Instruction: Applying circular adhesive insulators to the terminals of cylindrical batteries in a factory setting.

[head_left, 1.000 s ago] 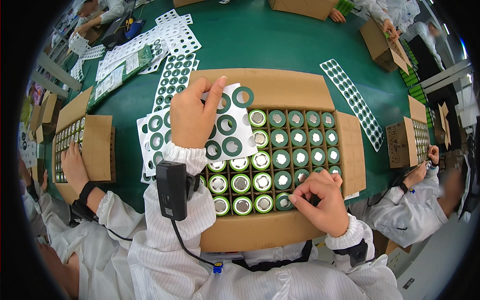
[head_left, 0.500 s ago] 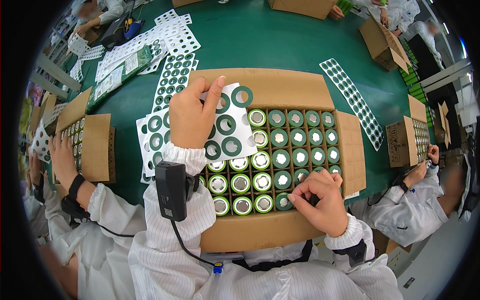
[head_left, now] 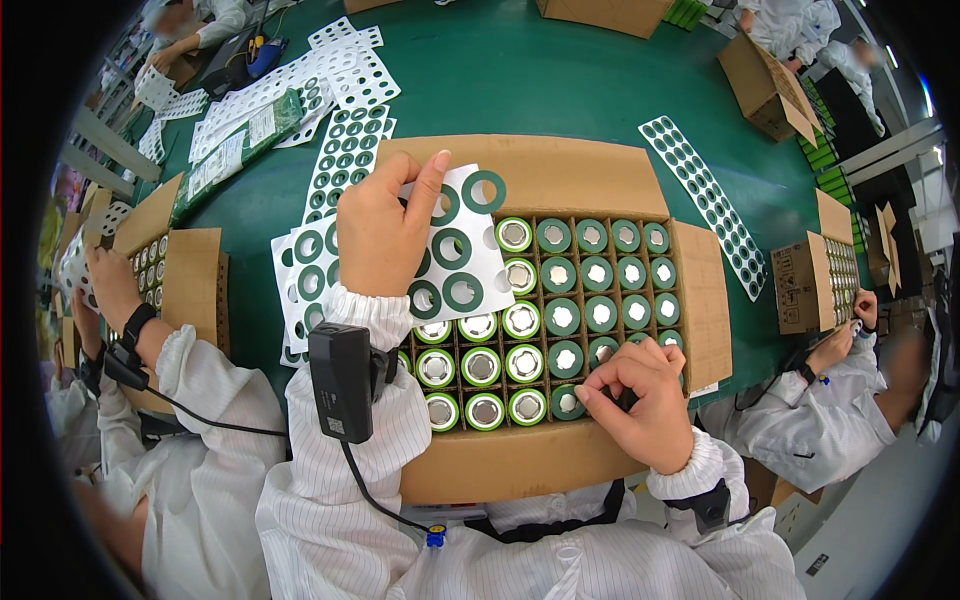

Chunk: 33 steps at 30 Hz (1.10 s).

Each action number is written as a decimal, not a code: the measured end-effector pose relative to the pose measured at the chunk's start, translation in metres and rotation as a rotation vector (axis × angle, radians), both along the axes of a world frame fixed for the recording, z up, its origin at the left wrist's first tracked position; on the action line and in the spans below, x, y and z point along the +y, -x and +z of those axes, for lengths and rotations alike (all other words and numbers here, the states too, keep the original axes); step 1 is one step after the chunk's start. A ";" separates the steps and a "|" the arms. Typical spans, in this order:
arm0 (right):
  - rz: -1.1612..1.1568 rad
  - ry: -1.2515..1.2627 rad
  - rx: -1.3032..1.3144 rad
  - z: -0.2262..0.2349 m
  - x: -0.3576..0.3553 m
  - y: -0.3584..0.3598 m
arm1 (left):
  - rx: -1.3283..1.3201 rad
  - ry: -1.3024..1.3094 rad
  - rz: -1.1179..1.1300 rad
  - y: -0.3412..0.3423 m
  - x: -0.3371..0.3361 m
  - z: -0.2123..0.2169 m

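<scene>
- Ring sheet [head_left: 490, 266], white with green rings: above the left part of the carton [head_left: 530, 472].
- Left hand [head_left: 385, 235]: fingers curled at the sheet, thumb raised; pinch hidden, cannot tell.
- Right hand [head_left: 645, 405]: fingers bent, thumb beside a green-ringed cell [head_left: 566, 402]; whether pinching, cannot tell.
- Carton: open, partitioned, at the near edge of the surface [head_left: 560, 90].
- Ring strip [head_left: 703, 208]: right of carton, slanting toward the near edge.

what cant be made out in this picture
In the head view:
- the upper-left part of the carton: behind the ring sheet and left hand
- whether the right hand pinches anything: hidden by the hand itself
- the far carton: cut off by the upper edge
</scene>
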State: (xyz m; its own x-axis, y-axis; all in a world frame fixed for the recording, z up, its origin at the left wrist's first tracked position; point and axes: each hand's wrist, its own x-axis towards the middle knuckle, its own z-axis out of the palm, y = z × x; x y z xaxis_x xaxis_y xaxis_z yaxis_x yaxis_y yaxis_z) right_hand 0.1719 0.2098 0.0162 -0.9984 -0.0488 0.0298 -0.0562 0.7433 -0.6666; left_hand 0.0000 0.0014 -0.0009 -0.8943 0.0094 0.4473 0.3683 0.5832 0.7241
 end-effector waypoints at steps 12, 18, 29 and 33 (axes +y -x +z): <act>-0.008 -0.061 0.069 -0.002 -0.003 -0.001 | 0.002 -0.001 0.000 -0.001 0.000 0.001; -0.006 -0.115 0.142 -0.005 -0.005 -0.003 | -0.005 -0.003 -0.003 -0.001 0.000 0.001; 0.022 -0.304 0.321 -0.010 -0.012 -0.010 | -0.013 0.004 0.004 -0.001 0.001 0.002; -0.004 -0.236 0.288 -0.010 -0.014 -0.008 | -0.014 -0.013 -0.001 -0.002 0.000 0.004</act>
